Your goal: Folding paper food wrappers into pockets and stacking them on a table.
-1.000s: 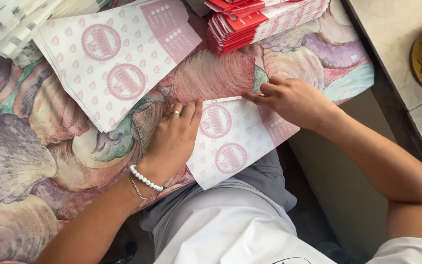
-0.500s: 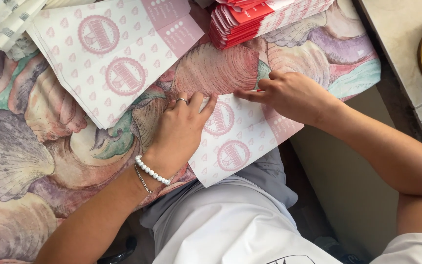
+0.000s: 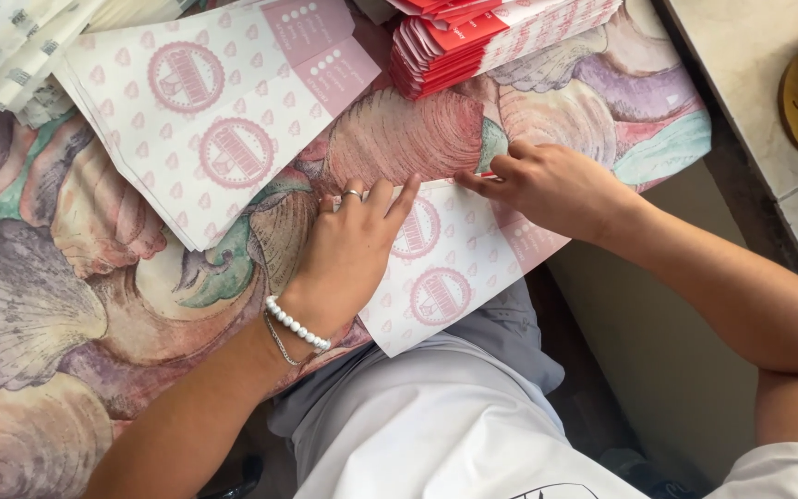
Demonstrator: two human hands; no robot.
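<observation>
The left hand (image 3: 348,254) lay flat, fingers spread, pressing down on a pink-patterned paper sheet (image 3: 445,268) that rested at the near edge of the surface (image 3: 94,305), its lower corner hanging past the edge over the person's lap. That grip was released: nothing was clasped, and the palm only weighted the sheet. Just right of it, the right hand (image 3: 547,185) had its fingertips (image 3: 473,180) drawn together on the sheet's upper edge, pinching or creasing the paper there; whether a flap was actually caught between them could not be told.

By the look of it, the step in hand was folding or creasing the sheet's top edge, with the left hand as anchor. The next move would call for steady downward pressure from the left while the right ran along the edge, keeping the fold straight.

Beyond the left hand lay a fanned stack of matching pink sheets (image 3: 223,120). Beyond the right hand sat a pile of red-edged folded pieces (image 3: 491,42).
</observation>
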